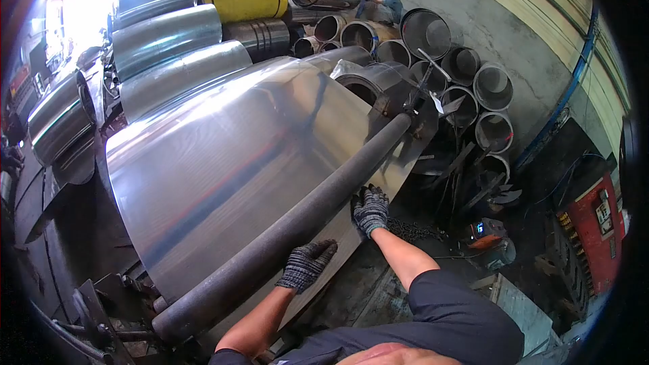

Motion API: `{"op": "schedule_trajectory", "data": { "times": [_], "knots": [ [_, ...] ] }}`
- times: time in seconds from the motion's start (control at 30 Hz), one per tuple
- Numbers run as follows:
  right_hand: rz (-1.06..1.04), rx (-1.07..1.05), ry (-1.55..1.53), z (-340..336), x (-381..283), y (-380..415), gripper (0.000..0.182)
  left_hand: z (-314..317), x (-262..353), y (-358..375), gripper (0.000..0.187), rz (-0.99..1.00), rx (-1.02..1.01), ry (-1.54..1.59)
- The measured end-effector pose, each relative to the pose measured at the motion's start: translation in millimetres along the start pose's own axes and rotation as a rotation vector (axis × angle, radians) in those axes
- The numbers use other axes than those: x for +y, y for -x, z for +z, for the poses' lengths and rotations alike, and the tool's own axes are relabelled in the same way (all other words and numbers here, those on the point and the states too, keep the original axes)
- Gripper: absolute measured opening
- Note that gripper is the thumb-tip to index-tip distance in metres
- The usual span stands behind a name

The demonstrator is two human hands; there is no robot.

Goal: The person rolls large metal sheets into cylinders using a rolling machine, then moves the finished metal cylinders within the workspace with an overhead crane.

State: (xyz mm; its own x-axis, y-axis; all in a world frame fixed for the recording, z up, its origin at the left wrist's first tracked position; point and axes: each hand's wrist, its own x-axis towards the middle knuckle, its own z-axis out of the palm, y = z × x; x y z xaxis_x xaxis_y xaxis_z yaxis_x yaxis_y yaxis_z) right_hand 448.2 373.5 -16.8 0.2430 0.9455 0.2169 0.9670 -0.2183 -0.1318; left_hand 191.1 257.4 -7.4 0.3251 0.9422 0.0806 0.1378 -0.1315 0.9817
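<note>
A large shiny metal sheet (223,155) curves up behind a long dark roller (291,230), and its flat edge comes out on my side. My left hand (308,267), in a grey knit glove, lies over this near strip close to the roller, fingers extended toward the right. Farther right, my right hand (370,211), gloved alike, rests at the sheet's near edge with its fingers laid forward on the metal and a little apart. The undersides of both palms are hidden.
Rolled metal cylinders (165,30) are stacked at the back left, beside a yellow-wrapped roll (247,1). Several open pipes (493,86) are piled by the wall. A person (389,4) is at the far back. A red electrical box (600,233) stands at right, a chain (412,231) below the sheet.
</note>
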Motion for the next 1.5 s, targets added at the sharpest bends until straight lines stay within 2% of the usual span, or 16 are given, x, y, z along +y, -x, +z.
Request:
{"op": "schedule_trajectory", "data": {
  "times": [0.67,0.87,0.97,1.07,1.5],
  "knots": [
    [0.005,-0.011,-0.005,-3.2,-0.7,0.9,0.060,-1.9,6.0,0.0,0.029,0.005,-0.002,-0.065],
    [-0.006,0.014,0.002,1.7,1.5,-0.1,0.059,2.9,-4.5,-1.1,0.029,-0.022,0.006,0.019],
    [-0.001,0.011,0.000,-0.7,-0.3,0.2,0.059,-1.6,0.4,0.2,0.036,-0.043,-0.036,-0.010],
    [-0.007,0.017,0.000,0.7,0.9,0.6,0.059,1.8,-5.1,-1.2,0.030,-0.012,-0.001,-0.011],
    [-0.003,-0.011,0.004,-2.3,-0.9,0.0,0.060,-5.7,12.0,1.2,0.034,-0.028,-0.026,-0.036]
  ]
}}
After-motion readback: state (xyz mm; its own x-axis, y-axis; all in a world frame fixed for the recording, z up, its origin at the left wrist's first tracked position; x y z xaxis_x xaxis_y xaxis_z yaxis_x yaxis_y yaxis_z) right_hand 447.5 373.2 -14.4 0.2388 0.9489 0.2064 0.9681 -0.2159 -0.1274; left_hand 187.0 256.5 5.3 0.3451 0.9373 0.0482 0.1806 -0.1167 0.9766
